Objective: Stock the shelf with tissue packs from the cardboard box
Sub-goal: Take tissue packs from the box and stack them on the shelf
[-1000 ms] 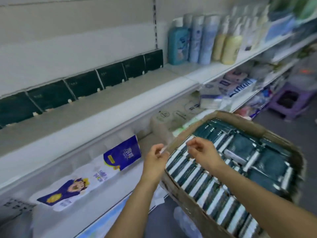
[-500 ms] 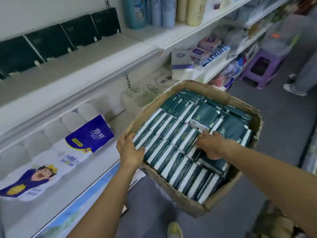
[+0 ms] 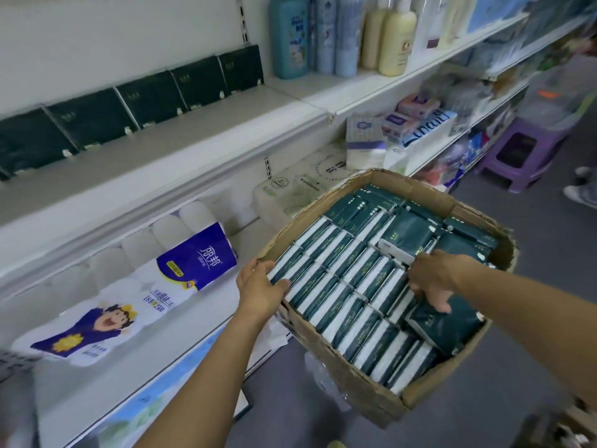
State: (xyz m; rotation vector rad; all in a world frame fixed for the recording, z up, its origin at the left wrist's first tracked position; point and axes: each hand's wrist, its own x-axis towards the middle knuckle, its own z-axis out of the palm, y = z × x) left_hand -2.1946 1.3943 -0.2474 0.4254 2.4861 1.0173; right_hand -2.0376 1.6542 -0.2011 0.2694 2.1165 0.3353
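Observation:
A cardboard box [image 3: 355, 379] sits tilted against the lower shelf, packed with rows of dark green tissue packs [image 3: 342, 286] on edge. My left hand [image 3: 258, 287] grips the box's left corner, thumb over the end pack and fingers outside the rim. In the middle of the box my right hand [image 3: 433, 276] digs its fingers down among the packs and grips a few, thumb on a loose pack lying flat. On the upper shelf [image 3: 181, 147] a row of matching green packs [image 3: 151, 98] stands along the back wall, with bare shelf in front of them.
A large toilet-roll pack [image 3: 135, 286] lies on the lower shelf, left of the box. Bottles [image 3: 323, 33] stand on the upper shelf to the right, with other tissue packs [image 3: 365, 140] below them. A purple stool [image 3: 520, 153] and another person's shoe [image 3: 581, 195] are in the aisle.
One second ago both hands were together above the box's left edge. Since then my left hand took hold of the box corner and my right hand went down into the packs.

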